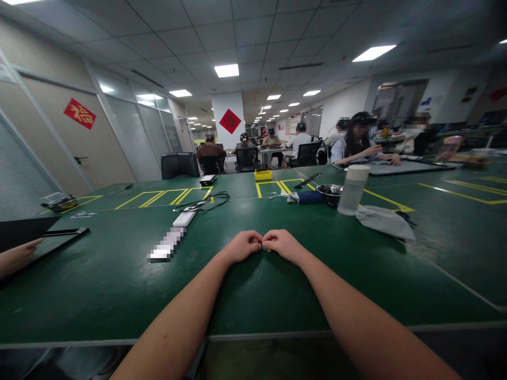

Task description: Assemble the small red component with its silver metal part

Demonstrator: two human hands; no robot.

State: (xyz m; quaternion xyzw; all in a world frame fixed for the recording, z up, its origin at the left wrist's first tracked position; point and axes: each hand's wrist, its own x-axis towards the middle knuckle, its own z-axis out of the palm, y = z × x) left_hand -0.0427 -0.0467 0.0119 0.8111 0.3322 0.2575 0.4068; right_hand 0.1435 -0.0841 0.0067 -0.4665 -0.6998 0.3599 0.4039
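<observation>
My left hand (pixel 244 246) and my right hand (pixel 283 245) meet at the middle of the green table (pixel 253 306). The fingers of both are curled into a pinch, and their tips touch or nearly touch. Whatever may be between the fingertips is too small or hidden to make out. Left of my hands lies a white power-bank-like block (pixel 185 217), with a black cable (pixel 212 202) looped beside its far end. A blurred-out flat object (pixel 168 245) sits nearer to me, against the white block.
A clear bottle (pixel 354 191), a metal bowl (pixel 331 194), a dark blue folded item (pixel 311 197) and a grey pouch (pixel 385 221) stand at right. A yellow tray (pixel 263 174) is at the back. Another person's hand (pixel 19 257) rests on a black-edged panel (pixel 59 243) at left.
</observation>
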